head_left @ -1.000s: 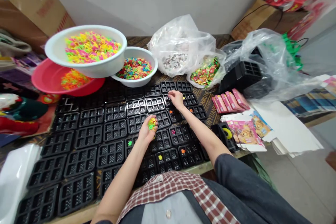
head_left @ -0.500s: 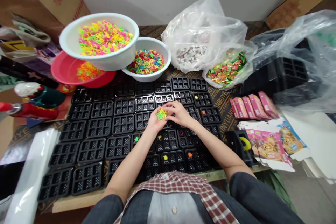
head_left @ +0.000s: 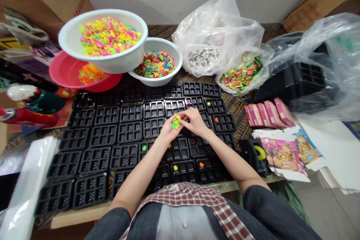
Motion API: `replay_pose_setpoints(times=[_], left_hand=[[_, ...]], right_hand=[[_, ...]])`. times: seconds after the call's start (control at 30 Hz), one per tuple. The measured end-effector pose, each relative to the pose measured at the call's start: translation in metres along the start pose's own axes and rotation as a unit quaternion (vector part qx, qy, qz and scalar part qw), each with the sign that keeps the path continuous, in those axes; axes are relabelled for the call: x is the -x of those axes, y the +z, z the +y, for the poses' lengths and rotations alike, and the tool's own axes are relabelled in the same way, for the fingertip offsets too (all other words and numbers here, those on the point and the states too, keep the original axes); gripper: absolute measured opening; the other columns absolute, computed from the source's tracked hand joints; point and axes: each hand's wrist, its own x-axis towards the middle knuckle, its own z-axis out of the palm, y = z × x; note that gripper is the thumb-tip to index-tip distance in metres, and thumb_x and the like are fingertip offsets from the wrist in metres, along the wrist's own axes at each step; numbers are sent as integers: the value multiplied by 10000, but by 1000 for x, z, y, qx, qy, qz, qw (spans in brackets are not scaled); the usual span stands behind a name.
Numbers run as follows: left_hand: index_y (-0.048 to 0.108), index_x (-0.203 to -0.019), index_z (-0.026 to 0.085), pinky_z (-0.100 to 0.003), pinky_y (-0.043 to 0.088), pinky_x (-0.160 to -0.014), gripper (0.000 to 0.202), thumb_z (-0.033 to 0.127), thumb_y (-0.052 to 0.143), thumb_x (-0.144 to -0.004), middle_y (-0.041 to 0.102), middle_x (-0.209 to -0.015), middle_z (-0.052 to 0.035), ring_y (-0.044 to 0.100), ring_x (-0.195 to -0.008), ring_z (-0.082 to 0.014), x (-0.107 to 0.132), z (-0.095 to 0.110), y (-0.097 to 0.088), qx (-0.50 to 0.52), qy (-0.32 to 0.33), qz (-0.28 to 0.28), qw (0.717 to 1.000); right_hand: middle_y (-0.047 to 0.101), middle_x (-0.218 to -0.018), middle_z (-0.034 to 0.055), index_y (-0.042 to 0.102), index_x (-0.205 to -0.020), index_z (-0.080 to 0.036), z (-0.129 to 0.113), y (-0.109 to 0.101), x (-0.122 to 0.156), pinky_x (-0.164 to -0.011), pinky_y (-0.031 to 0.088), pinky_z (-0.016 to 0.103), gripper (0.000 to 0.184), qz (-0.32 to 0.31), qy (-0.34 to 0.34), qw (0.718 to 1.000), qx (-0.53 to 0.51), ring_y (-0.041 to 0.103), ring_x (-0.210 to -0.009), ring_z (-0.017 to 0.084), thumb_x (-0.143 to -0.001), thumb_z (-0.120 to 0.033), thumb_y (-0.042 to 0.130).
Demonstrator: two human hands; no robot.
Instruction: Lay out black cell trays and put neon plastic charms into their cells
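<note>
My left hand point(head_left: 167, 130) is cupped palm up over the middle of the trays, holding a small heap of yellow and green plastic pieces point(head_left: 176, 122). Against the heap's right side, my right hand point(head_left: 194, 120) has its thumb and fingertips pinched together; whatever is between them is too small to make out. Below and around both hands lie rows of black compartment trays point(head_left: 129, 132). Single coloured pieces sit in some of them, such as a green piece point(head_left: 144, 148), a yellow piece point(head_left: 175, 167) and an orange piece point(head_left: 201, 165).
A large white basin point(head_left: 135, 50) of bright pieces overlaps a red basin point(head_left: 63, 73). Beside them stands a smaller white basin point(head_left: 177, 68). Clear bags point(head_left: 222, 26) with small packets are at the back. Pink boxes point(head_left: 263, 114) and a tape dispenser point(head_left: 257, 153) lie to the right.
Both hands stay together over the trays, shifted very slightly right in view. The surrounding basins and trays appear a little further left as the camera moves.
</note>
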Motion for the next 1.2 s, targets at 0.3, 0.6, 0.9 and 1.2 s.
replay_pose_setpoints(times=[0.3, 0.6, 0.9, 1.2], left_hand=[[663, -803, 98, -275, 584, -674, 171, 132, 515, -884, 710, -776, -96, 691, -702, -164, 0, -2, -2, -11, 3, 10, 1000], [696, -770, 92, -233, 570, -700, 119, -7, 639, -739, 703, -767, -73, 672, -681, -126, -4, -5, -5, -40, 50, 3, 998], [672, -736, 100, -200, 570, -669, 127, -23, 646, -754, 682, -731, -54, 658, -663, -107, -3, 3, -4, -36, 65, 41, 996], [617, -741, 133, -101, 413, -389, 101, 57, 665, -787, 605, -641, 1, 573, -483, -56, 0, 17, -3, -77, 44, 48, 995]], right_hand=[[652, -795, 19, 720, -882, -213, 6, -2, 2, -710, 437, 308, 150, 21, 87, 988, -122, 565, -719, 156, -791, -174, 608], [662, -785, 22, 671, -728, -213, 6, -1, 2, -697, 505, 301, 87, 78, 114, 978, -158, 596, -729, 155, -771, -224, 596], [700, -749, 17, 706, -807, -204, 19, 6, -1, -693, 532, 321, 230, 100, 220, 913, -328, 640, -691, 172, -709, -411, 724], [702, -874, 69, 694, -726, -175, 155, -55, -75, -918, 426, 384, 114, 257, 243, 935, 40, 554, -886, 196, -800, -252, 654]])
